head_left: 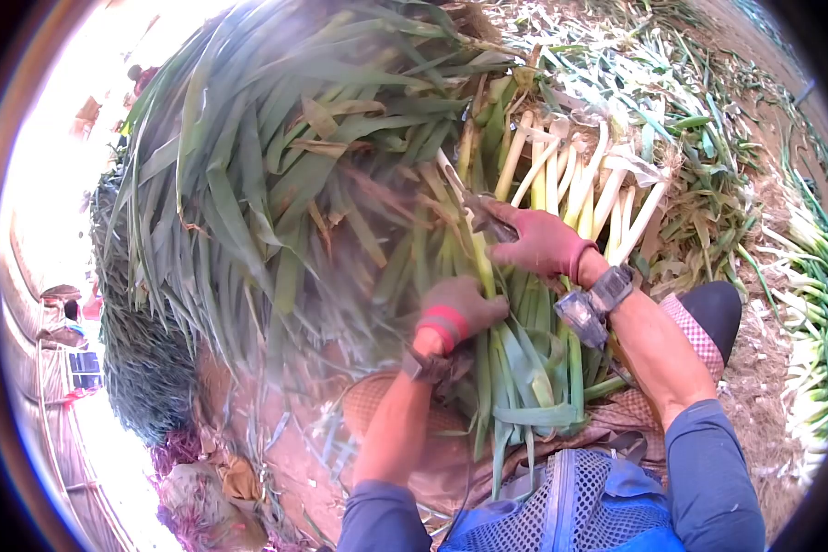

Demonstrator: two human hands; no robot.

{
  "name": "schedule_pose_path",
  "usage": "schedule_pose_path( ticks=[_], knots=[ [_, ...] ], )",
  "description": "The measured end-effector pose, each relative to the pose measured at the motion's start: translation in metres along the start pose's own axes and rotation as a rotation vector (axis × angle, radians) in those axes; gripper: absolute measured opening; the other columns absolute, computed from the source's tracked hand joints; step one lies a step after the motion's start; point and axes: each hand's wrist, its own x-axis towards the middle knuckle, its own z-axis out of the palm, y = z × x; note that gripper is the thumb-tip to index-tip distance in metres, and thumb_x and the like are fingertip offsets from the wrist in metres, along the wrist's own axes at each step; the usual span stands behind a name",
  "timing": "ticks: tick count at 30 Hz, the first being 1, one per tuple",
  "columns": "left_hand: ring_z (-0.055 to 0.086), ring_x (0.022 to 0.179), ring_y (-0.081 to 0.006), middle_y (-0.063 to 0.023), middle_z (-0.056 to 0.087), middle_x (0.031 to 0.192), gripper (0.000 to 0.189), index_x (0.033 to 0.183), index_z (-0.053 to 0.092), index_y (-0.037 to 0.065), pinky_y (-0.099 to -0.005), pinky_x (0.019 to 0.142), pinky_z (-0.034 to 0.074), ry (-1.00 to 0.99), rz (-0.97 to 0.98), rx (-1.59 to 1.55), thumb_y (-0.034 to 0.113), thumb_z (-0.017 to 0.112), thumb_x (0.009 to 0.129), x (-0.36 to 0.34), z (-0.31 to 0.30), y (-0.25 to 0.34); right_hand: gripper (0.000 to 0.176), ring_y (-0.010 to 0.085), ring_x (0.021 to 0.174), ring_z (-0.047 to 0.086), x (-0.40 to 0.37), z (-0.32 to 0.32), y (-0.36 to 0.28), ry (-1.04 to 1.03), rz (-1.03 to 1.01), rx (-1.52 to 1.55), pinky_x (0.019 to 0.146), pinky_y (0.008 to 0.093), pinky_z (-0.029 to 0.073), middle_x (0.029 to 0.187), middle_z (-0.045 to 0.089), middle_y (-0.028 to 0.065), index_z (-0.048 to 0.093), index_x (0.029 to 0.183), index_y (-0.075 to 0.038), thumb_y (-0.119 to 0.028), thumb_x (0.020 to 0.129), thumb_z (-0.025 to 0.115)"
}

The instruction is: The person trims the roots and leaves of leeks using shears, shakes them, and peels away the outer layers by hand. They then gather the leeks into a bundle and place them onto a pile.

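Note:
My left hand [465, 307], in a pinkish-grey glove with a red cuff, is closed round a leek [479, 256] low on its stalk. The leek slants up to the left, its pale end [446, 172] at the top. Beside that stalk my right hand [540, 241], gloved the same way, is closed on a small dark grey tool [493, 211] that looks like a blade; the fingers hide part of it. Past my right hand lie several trimmed leeks [580, 179] with white stalks and roots pointing away. Long green leaves [529, 363] hang between my forearms, over my lap.
A tall heap of leafy leeks [276, 156] fills the left and far side. Peelings and cut leaves [672, 83] cover the ground at the upper right. More pale-stalked leeks [814, 322] lie in a row along the right edge. A bulging sack [198, 506] sits at the lower left.

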Motion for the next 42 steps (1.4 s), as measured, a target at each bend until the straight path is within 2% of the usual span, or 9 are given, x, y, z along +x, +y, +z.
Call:
schedule_pose_path(
  ticks=[7, 11, 18, 31, 34, 37, 39, 40, 42],
  knots=[
    [0.078, 0.077, -0.0271, -0.0079, 0.078, 0.073, 0.053, 0.085, 0.081, 0.002, -0.0401, 0.084, 0.060, -0.126, 0.072, -0.044, 0.055, 0.079, 0.084, -0.012, 0.011, 0.016, 0.085, 0.0393, 0.098, 0.075, -0.031, -0.011, 0.003, 0.048, 0.040, -0.099, 0.092, 0.0459, 0.057, 0.108, 0.077, 0.0236, 0.047, 0.164, -0.015, -0.042, 0.088, 0.074],
    [0.077, 0.073, -0.0272, -0.0069, 0.077, 0.070, 0.056, 0.080, 0.080, 0.005, -0.0405, 0.080, 0.059, -0.171, 0.138, 0.028, 0.060, 0.075, 0.085, -0.019, 0.020, 0.023, 0.085, 0.0413, 0.101, 0.074, -0.042, -0.010, 0.013, 0.027, -0.074, -0.095, 0.093, 0.0460, 0.056, 0.112, 0.076, 0.0253, 0.046, 0.165, -0.016, -0.042, 0.089, 0.074],
    [0.075, 0.083, -0.0395, -0.0202, 0.075, 0.079, 0.065, 0.080, 0.080, 0.002, -0.0481, 0.085, 0.057, -0.212, 0.155, 0.071, 0.065, 0.071, 0.085, -0.024, 0.013, 0.039, 0.087, 0.0372, 0.087, 0.074, -0.038, -0.019, 0.006, -0.030, 0.036, -0.099, 0.086, 0.0444, 0.057, 0.096, 0.075, 0.0223, 0.044, 0.166, -0.016, -0.042, 0.089, 0.075],
    [0.074, 0.082, -0.0403, -0.0220, 0.073, 0.077, 0.063, 0.075, 0.079, 0.004, -0.0498, 0.083, 0.056, -0.217, 0.395, 0.053, 0.064, 0.065, 0.090, -0.030, 0.029, 0.075, 0.087, 0.0425, 0.097, 0.073, -0.087, -0.043, 0.021, -0.071, 0.020, -0.127, 0.093, 0.0444, 0.056, 0.110, 0.074, 0.0287, 0.048, 0.163, -0.012, -0.041, 0.087, 0.079],
    [0.074, 0.083, -0.0403, -0.0215, 0.074, 0.080, 0.062, 0.077, 0.079, 0.004, -0.0505, 0.083, 0.057, -0.245, 0.422, 0.078, 0.062, 0.065, 0.091, -0.037, 0.039, 0.091, 0.091, 0.0372, 0.092, 0.073, -0.088, -0.039, 0.040, -0.002, -0.171, -0.179, 0.092, 0.0418, 0.056, 0.106, 0.075, 0.0257, 0.044, 0.166, -0.015, -0.038, 0.085, 0.079],
    [0.075, 0.085, -0.0393, -0.0199, 0.076, 0.083, 0.058, 0.084, 0.080, 0.004, -0.0498, 0.082, 0.058, -0.242, 0.504, 0.133, 0.060, 0.066, 0.091, -0.043, 0.051, 0.106, 0.088, 0.0403, 0.097, 0.075, -0.083, -0.052, 0.028, -0.032, -0.117, -0.164, 0.093, 0.0433, 0.056, 0.108, 0.075, 0.0270, 0.047, 0.164, -0.013, -0.042, 0.087, 0.079],
    [0.076, 0.086, -0.0384, -0.0193, 0.077, 0.087, 0.056, 0.090, 0.081, 0.004, -0.0492, 0.081, 0.059, -0.201, 0.635, 0.087, 0.059, 0.068, 0.091, -0.047, 0.058, 0.112, 0.089, 0.0386, 0.090, 0.075, -0.073, -0.063, 0.023, -0.016, 0.165, -0.274, 0.088, 0.0433, 0.057, 0.097, 0.075, 0.0246, 0.048, 0.163, -0.014, -0.045, 0.086, 0.079],
    [0.076, 0.087, -0.0379, -0.0191, 0.077, 0.091, 0.055, 0.095, 0.081, 0.004, -0.0488, 0.080, 0.060, -0.257, 0.630, 0.127, 0.058, 0.069, 0.092, -0.048, 0.050, 0.117, 0.091, 0.0350, 0.083, 0.074, -0.067, -0.064, 0.035, 0.049, 0.197, -0.270, 0.084, 0.0435, 0.058, 0.087, 0.074, 0.0205, 0.049, 0.164, -0.015, -0.049, 0.085, 0.078],
    [0.077, 0.089, -0.0377, -0.0191, 0.078, 0.093, 0.056, 0.096, 0.081, 0.005, -0.0484, 0.080, 0.060, -0.176, 0.539, 0.071, 0.060, 0.068, 0.094, -0.038, 0.026, 0.109, 0.091, 0.0335, 0.083, 0.074, -0.069, -0.068, 0.038, 0.099, 0.222, -0.258, 0.084, 0.0435, 0.057, 0.088, 0.074, 0.0198, 0.048, 0.164, -0.015, -0.049, 0.085, 0.078]
  ],
)
